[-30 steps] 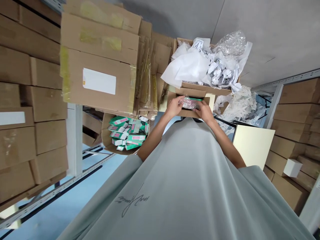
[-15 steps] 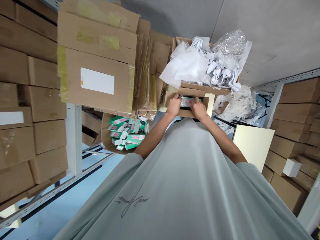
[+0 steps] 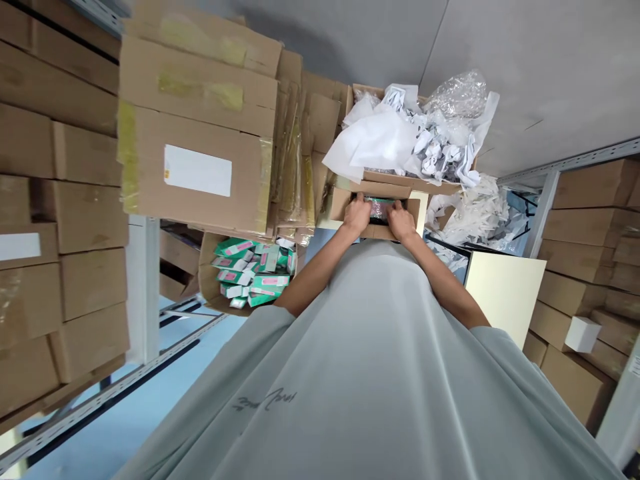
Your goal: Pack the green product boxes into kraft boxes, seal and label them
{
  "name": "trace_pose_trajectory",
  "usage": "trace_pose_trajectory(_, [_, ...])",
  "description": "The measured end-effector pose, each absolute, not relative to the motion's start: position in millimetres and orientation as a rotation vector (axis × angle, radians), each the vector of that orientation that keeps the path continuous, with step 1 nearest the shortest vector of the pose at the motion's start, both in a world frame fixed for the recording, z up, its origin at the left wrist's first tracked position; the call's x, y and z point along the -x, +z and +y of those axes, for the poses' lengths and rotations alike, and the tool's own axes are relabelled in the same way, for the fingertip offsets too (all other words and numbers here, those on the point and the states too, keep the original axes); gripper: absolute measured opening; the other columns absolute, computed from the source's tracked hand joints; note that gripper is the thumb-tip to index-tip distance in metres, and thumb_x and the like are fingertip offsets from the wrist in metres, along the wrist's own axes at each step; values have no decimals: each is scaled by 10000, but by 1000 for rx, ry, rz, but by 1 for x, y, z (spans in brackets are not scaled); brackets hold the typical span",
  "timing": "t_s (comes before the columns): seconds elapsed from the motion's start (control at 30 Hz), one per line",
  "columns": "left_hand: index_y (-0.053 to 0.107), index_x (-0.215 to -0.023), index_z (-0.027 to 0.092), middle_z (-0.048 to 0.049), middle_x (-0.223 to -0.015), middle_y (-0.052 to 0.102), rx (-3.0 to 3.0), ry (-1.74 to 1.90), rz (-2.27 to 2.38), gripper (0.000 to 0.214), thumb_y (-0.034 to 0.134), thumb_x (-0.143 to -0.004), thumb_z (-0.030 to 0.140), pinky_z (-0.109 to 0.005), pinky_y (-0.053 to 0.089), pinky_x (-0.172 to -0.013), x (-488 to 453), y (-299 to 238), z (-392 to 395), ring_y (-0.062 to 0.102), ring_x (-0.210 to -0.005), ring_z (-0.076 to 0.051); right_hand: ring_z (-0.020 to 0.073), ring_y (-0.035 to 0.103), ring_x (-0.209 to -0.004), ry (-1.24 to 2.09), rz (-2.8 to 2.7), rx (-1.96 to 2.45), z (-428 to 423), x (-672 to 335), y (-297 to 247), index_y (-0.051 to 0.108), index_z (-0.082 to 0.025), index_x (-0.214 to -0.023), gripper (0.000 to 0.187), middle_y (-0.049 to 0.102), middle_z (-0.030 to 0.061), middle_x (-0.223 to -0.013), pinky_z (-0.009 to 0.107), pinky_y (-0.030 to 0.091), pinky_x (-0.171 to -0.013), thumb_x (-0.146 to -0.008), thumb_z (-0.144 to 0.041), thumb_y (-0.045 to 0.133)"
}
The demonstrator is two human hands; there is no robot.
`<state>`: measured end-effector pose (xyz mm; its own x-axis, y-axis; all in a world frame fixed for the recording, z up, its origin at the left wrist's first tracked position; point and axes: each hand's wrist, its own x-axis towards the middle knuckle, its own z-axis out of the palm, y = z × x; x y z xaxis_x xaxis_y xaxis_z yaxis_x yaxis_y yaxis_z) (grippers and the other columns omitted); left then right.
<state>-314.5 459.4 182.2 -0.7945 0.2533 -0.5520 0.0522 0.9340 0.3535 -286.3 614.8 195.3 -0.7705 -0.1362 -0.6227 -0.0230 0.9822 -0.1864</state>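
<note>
Both my hands reach into a small open cardboard box [image 3: 345,205] in front of me. My left hand [image 3: 357,216] is curled at the left end of a clear plastic-wrapped packet [image 3: 379,209] with green and pink showing through it. My right hand [image 3: 401,221] grips the packet's right end. The packet lies low inside the box, between the two hands. My fingertips are partly hidden behind the packet and the box wall.
A carton of crumpled white paper and clear plastic [image 3: 410,137] sits just behind the small box. An open carton of green and pink boxes [image 3: 253,270] lies lower left. Stacked cardboard cartons [image 3: 195,133] fill metal shelving on the left and right. A cream panel [image 3: 503,290] stands at the right.
The wrapped packet has gone down into the small box with both hands on it. The hands have drawn closer together over it.
</note>
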Motion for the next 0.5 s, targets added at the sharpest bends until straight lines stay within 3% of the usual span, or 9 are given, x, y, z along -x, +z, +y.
trace_pose_trajectory(0.17, [820, -1304, 184, -170, -1429, 718, -307, 584, 2464, 385, 549, -1037, 120, -456, 554, -1165, 306, 193, 433, 729, -1268, -344, 348, 621, -1451, -281, 2431, 193, 621, 277, 207, 759, -69, -1382, 460, 607, 282, -1602, 438, 547, -1185, -1069, -32, 425])
trace_pose_trajectory(0.27, [778, -1369, 216, -139, -1500, 697, -238, 923, 2653, 381, 561, -1058, 183, -467, 496, -1265, 295, 208, 401, 670, -1390, -340, 346, 603, -1439, -459, 2631, 143, 636, 263, 221, 764, -126, -1386, 415, 640, 230, -1579, 468, 524, -1219, -1127, -165, 441])
trace_pose_trajectory(0.4, [654, -1517, 206, -178, -1627, 600, 44, 1095, 2804, 486, 625, -1036, 272, -474, 443, -1323, 282, 215, 364, 577, -1541, -350, 380, 642, -1339, -608, 2917, -286, 664, 237, 227, 747, -148, -1359, 379, 706, 229, -1437, 528, 540, -1170, -1125, -373, 551])
trace_pose_trajectory(0.5, [596, -1544, 151, -229, -1535, 682, 266, 1019, 2672, 570, 670, -999, 300, -502, 521, -1223, 282, 206, 354, 686, -1422, -379, 381, 702, -1249, -676, 2864, -563, 673, 226, 216, 743, -134, -1301, 391, 772, 224, -1308, 504, 560, -1109, -1061, -429, 656])
